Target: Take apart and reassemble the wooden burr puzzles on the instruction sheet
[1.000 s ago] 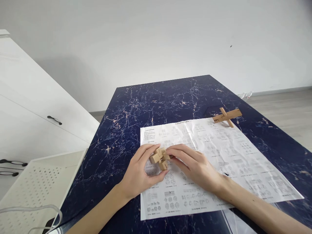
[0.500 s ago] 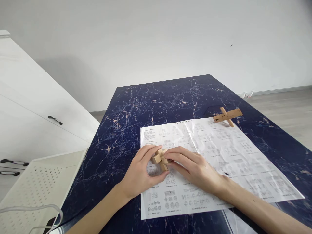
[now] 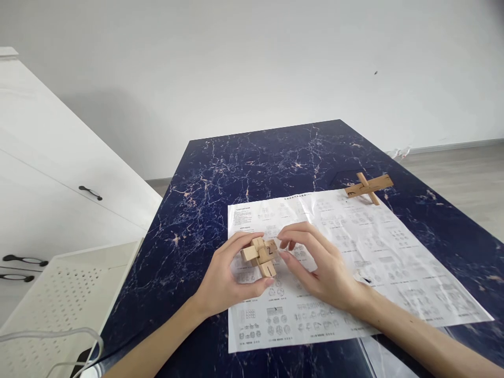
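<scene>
A small wooden interlocking puzzle [image 3: 261, 255] of crossed square bars, with dark marks like "2" and "1" on two bars, is in the head view above the printed sheet [image 3: 315, 294]. My left hand [image 3: 226, 275] grips it, thumb at the near side and fingers at the far side. Just to its right is my right hand [image 3: 318, 260], its thumb and fingers apart and curved. The fingertips are close to the puzzle's right end; whether they touch it I cannot tell. The puzzle's underside is hidden.
A wooden cross-shaped piece [image 3: 369, 186], a marked flat slat with a round-edged bar, lies at the sheet's far right corner. Beneath everything is a dark blue marbled table [image 3: 252, 163]. White cabinets [image 3: 59, 173] and a perforated white panel [image 3: 66, 299] with a cable stand left.
My right hand has drawn back from the puzzle and its fingers have spread. The puzzle has turned slightly in my left hand, bringing the dark marks into sight.
</scene>
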A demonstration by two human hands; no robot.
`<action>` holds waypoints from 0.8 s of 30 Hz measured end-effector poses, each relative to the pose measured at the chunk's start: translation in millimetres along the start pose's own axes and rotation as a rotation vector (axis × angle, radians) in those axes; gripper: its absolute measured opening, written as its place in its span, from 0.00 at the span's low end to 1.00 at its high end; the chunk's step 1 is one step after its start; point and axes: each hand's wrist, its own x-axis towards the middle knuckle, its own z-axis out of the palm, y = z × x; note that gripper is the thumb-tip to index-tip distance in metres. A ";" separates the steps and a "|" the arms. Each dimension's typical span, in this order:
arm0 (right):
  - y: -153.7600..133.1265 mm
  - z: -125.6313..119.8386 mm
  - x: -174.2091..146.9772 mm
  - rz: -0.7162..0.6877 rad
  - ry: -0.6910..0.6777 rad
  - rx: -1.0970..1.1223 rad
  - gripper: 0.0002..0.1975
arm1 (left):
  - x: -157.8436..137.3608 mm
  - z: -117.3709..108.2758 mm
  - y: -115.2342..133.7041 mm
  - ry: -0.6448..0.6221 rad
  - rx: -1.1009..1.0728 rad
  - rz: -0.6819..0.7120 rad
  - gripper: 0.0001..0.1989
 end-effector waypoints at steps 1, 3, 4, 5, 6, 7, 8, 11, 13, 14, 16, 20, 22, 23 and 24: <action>0.5 0.0 0.4 0.019 -0.002 -0.010 0.13 | 0.0 -0.7 -0.2 0.005 -0.039 -0.008 0.30; 1.0 0.0 1.3 0.051 -0.040 -0.012 0.13 | -0.1 -2.2 -1.4 0.010 -0.117 -0.021 0.30; 0.9 0.0 1.6 0.064 -0.072 -0.005 0.13 | -0.3 -2.9 -2.0 0.005 -0.153 -0.027 0.30; 0.7 0.0 1.9 0.077 -0.109 0.004 0.13 | -0.4 -3.6 -2.5 -0.003 -0.187 -0.032 0.29; 0.3 -0.1 1.9 0.091 -0.144 0.014 0.13 | -0.6 -4.1 -2.9 -0.014 -0.215 -0.034 0.30; 0.0 -0.2 1.8 0.105 -0.174 0.023 0.12 | -0.7 -4.4 -3.0 -0.027 -0.238 -0.034 0.30; -0.1 -0.2 1.6 0.119 -0.199 0.033 0.11 | -0.9 -4.6 -2.9 -0.044 -0.254 -0.031 0.30; 1.3 -0.7 -0.2 0.151 -0.251 0.055 0.08 | -1.1 -3.8 -1.7 -0.097 -0.262 -0.011 0.30; 3.1 -1.2 -1.5 0.152 -0.273 0.057 0.07 | -1.0 -2.9 -1.3 -0.103 -0.233 0.021 0.31; 3.9 -1.6 -2.0 0.142 -0.286 0.054 0.08 | -0.9 -2.7 -1.3 -0.102 -0.211 0.043 0.31; 4.5 -2.4 -2.3 0.105 -0.309 0.043 0.09 | -1.0 -2.6 -2.0 -0.107 -0.171 0.082 0.33; 1.6 -3.7 -0.9 0.036 -0.350 0.037 0.13 | -3.1 -3.5 -4.4 -0.134 -0.164 0.096 0.35; -0.2 -3.9 -0.1 0.028 -0.367 0.054 0.15 | -4.6 -3.1 -5.2 -0.132 -0.169 0.098 0.36; -0.9 -3.8 0.1 0.032 -0.374 0.063 0.16 | -5.1 -2.6 -5.4 -0.127 -0.168 0.102 0.36; -1.3 -3.8 0.2 0.039 -0.381 0.074 0.17 | -5.6 -1.9 -5.6 -0.118 -0.164 0.106 0.36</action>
